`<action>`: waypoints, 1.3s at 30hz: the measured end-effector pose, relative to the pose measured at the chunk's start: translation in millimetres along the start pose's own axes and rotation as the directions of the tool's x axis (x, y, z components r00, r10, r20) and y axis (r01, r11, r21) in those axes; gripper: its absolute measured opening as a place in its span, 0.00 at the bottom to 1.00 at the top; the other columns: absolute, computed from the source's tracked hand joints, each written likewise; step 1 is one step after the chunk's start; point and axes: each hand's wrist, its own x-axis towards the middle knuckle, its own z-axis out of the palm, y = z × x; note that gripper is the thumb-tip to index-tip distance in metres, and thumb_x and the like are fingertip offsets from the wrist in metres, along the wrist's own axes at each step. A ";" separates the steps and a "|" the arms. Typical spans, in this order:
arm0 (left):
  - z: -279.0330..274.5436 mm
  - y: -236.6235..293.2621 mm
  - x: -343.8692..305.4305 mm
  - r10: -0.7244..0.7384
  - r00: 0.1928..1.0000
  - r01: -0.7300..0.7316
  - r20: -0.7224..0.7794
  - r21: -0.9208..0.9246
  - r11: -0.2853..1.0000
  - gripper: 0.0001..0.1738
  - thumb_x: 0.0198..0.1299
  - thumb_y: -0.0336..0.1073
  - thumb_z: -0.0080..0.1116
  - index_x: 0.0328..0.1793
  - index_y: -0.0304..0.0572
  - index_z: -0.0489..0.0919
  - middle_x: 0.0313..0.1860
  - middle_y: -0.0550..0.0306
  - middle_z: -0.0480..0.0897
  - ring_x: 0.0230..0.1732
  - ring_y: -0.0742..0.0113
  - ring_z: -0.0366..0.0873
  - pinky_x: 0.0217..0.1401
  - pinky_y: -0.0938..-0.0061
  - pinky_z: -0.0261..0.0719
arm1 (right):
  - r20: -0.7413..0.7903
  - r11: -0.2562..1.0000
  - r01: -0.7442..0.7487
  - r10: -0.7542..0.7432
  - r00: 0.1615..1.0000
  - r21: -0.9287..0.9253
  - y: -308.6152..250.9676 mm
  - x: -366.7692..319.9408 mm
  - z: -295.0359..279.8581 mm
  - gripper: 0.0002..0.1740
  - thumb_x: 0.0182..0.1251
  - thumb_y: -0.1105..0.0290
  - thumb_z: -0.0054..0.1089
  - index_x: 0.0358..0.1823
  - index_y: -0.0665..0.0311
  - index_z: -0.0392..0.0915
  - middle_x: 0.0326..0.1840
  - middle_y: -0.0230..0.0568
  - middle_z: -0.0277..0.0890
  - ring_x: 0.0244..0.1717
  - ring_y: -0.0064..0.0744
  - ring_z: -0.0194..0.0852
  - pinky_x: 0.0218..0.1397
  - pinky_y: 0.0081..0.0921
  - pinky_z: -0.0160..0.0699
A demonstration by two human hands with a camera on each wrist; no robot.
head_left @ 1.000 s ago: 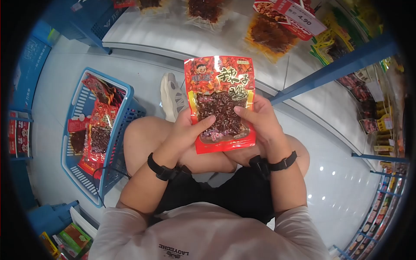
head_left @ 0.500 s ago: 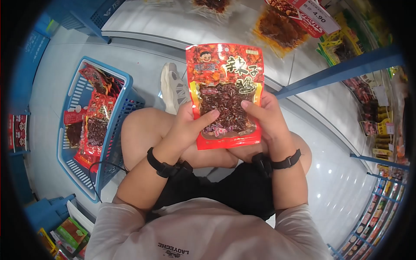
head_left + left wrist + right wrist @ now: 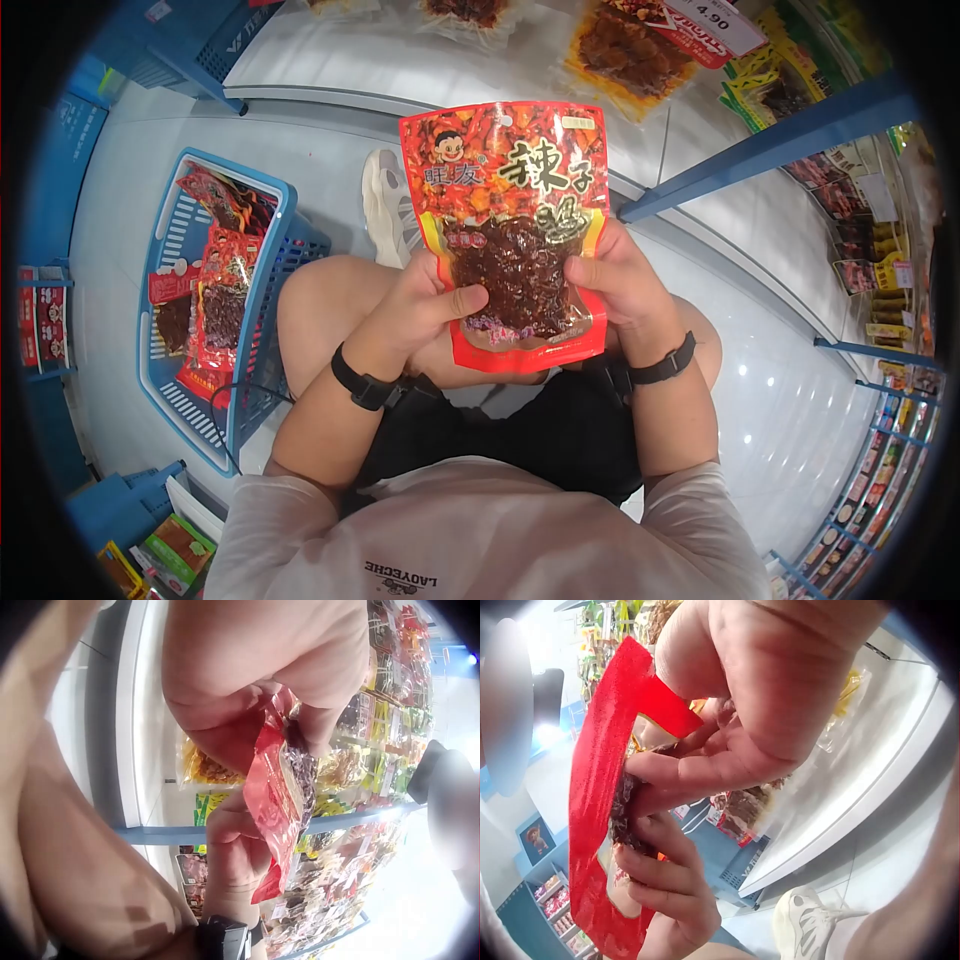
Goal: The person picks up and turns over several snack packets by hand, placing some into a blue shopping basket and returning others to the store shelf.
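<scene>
A red snack packet [image 3: 500, 150] with a cartoon face and a clear window of dark meat is held upright over the person's lap. The left hand [image 3: 425, 305] grips its left side, thumb on the front by the window. On the opposite edge the right hand [image 3: 625, 285] pinches it likewise, thumb across the window's right border. In the left wrist view the packet [image 3: 270, 806] shows edge-on between both hands. Fingers of both hands press its back in the right wrist view, where the red packet [image 3: 592, 802] is seen from the side.
A blue shopping basket [image 3: 255, 400] holding several red packets [image 3: 225, 290] stands on the floor at the left. White shelving [image 3: 340, 70] with bagged meat [image 3: 630, 60] and a price tag [image 3: 715, 25] is ahead. A blue shelf post [image 3: 770, 145] slants at the right.
The packet has come a little nearer the head camera and tilted slightly. Both thumbs sit lower on its front than before. Each hand keeps its hold.
</scene>
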 end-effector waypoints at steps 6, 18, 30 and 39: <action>4.9 1.2 0.2 -0.011 1.000 0.012 0.021 -0.016 1.000 0.29 0.63 0.27 0.63 0.69 0.35 0.67 0.63 0.53 0.78 0.61 0.65 0.77 0.66 0.68 0.74 | -0.005 1.000 -0.007 0.007 1.000 -0.009 -0.1 1.6 -0.6 0.18 0.65 0.74 0.66 0.55 0.75 0.78 0.53 0.47 0.82 0.53 0.31 0.80 0.60 0.30 0.78; -12.0 -21.7 7.3 -0.036 0.951 -0.008 -0.307 -0.142 0.990 0.23 0.69 0.31 0.55 0.70 0.46 0.68 0.60 0.54 0.80 0.54 0.65 0.81 0.50 0.70 0.85 | -0.343 0.942 0.266 -0.323 0.882 -0.205 3.0 19.0 -8.3 0.19 0.68 0.70 0.64 0.58 0.69 0.74 0.54 0.35 0.79 0.51 0.24 0.76 0.55 0.24 0.75; 4.1 -20.4 9.2 -0.049 0.979 -0.033 -0.200 -0.390 0.920 0.18 0.72 0.35 0.51 0.67 0.50 0.69 0.59 0.61 0.78 0.64 0.61 0.74 0.70 0.56 0.71 | 0.015 0.883 0.396 -0.406 0.914 -0.253 4.7 5.0 10.4 0.27 0.58 0.78 0.71 0.59 0.69 0.74 0.54 0.39 0.80 0.54 0.29 0.79 0.58 0.29 0.79; -5.2 164.3 15.9 0.471 0.783 -0.503 -0.406 0.031 0.864 0.10 0.72 0.36 0.51 0.56 0.47 0.75 0.52 0.60 0.81 0.56 0.63 0.79 0.63 0.62 0.77 | 0.195 0.903 0.105 -0.024 0.980 -0.417 14.7 9.3 0.5 0.22 0.60 0.73 0.72 0.56 0.66 0.78 0.47 0.38 0.83 0.47 0.21 0.79 0.49 0.17 0.76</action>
